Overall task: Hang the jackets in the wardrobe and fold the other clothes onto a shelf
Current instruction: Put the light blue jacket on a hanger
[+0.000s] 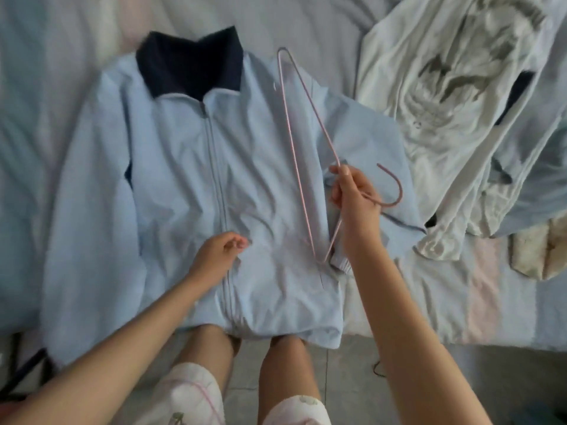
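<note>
A light blue jacket (171, 179) with a dark navy collar lies flat and zipped on the bed, hem toward me. My right hand (356, 194) grips a pink wire hanger (294, 142) at the neck below its hook, holding it above the jacket's right side. My left hand (219, 250) rests on the jacket near the zipper low down, fingers curled with the fingertips pinched together; whether they pinch the fabric or zipper is unclear.
A heap of white and pale blue clothes (454, 102) lies on the bed at the right. The striped bedsheet (46, 72) covers the bed. My knees (245, 357) stand against the bed edge on a tiled floor.
</note>
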Demonstrator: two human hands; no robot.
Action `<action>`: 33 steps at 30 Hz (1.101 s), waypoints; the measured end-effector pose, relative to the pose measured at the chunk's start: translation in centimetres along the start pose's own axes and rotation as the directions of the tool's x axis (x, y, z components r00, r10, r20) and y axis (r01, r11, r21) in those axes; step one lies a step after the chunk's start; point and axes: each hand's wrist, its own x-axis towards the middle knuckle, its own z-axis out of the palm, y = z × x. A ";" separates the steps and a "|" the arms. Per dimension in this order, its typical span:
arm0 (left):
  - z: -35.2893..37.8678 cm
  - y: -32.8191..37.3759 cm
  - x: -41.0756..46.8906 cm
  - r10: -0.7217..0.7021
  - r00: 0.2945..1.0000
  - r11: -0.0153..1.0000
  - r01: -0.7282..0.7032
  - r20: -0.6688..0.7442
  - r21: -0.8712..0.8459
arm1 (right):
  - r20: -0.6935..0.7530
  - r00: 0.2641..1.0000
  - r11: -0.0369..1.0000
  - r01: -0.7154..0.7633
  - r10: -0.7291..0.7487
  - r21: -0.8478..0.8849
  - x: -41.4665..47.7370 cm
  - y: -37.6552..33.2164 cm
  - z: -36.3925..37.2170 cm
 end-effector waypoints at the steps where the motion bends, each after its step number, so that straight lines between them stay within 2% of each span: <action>1: -1.7 -0.3 1.0 0.001 0.998 1.000 -0.001 -0.055 -0.009 | 0.020 1.000 1.000 0.011 -0.011 0.001 0.9 0.0 1.1; 5: -8.2 0.6 7.5 0.137 0.945 0.983 -0.094 -0.296 0.156 | 0.095 0.992 0.989 0.094 -0.083 -0.114 3.0 -0.1 5.3; 9: -12.9 3.9 15.0 0.229 0.825 0.965 -0.121 -0.517 0.234 | 0.120 0.988 0.964 0.127 -0.100 -0.235 3.2 0.7 7.3; 11: -14.6 5.7 19.5 0.124 0.763 0.987 -0.029 -0.634 0.157 | 0.134 0.989 0.962 0.101 -0.069 -0.255 3.8 1.6 8.2; 13: -16.0 6.9 23.4 -0.094 0.701 0.993 0.115 -0.707 -0.017 | 0.149 0.987 0.955 0.098 -0.058 -0.278 4.6 2.1 9.6; 14: -16.3 7.3 24.7 -0.212 0.685 0.975 0.192 -0.697 -0.109 | 0.152 0.986 0.952 0.103 -0.060 -0.289 4.7 2.3 9.9; 16: -15.8 8.2 26.6 -0.373 0.661 0.923 0.338 -0.651 -0.185 | 0.140 0.987 0.947 0.114 -0.075 -0.300 4.7 2.3 9.8; 18: -16.3 8.8 27.7 -0.461 0.601 0.876 0.424 -0.652 -0.228 | 0.150 0.986 0.945 0.111 -0.067 -0.308 4.7 2.6 9.5; 20: -17.7 8.5 28.5 -0.518 0.576 0.850 0.431 -0.633 -0.303 | 0.144 0.988 0.939 0.106 -0.061 -0.327 4.9 2.5 9.4; 22: -19.0 7.4 28.7 -0.508 0.607 0.862 0.347 -0.612 -0.371 | 0.115 0.991 0.951 0.105 -0.075 -0.289 4.9 2.0 9.4; 25: -19.3 5.9 26.6 -0.399 0.670 0.904 0.174 -0.626 -0.390 | 0.096 0.995 0.998 -0.020 0.024 -0.052 4.6 0.2 9.1; 27: -18.8 5.3 24.1 -0.286 0.678 0.940 0.061 -0.677 -0.337 | 0.179 0.981 0.986 -0.100 0.076 0.134 4.5 -1.3 9.0; 30: -16.7 4.3 19.6 -0.135 0.663 0.941 -0.148 -0.736 -0.306 | 0.294 0.953 0.940 -0.166 0.075 0.299 4.1 -3.2 9.0; 33: -13.8 3.5 14.5 -0.081 0.681 0.928 -0.215 -0.728 -0.304 | 0.278 0.958 0.906 -0.174 0.066 0.385 2.9 -4.7 10.2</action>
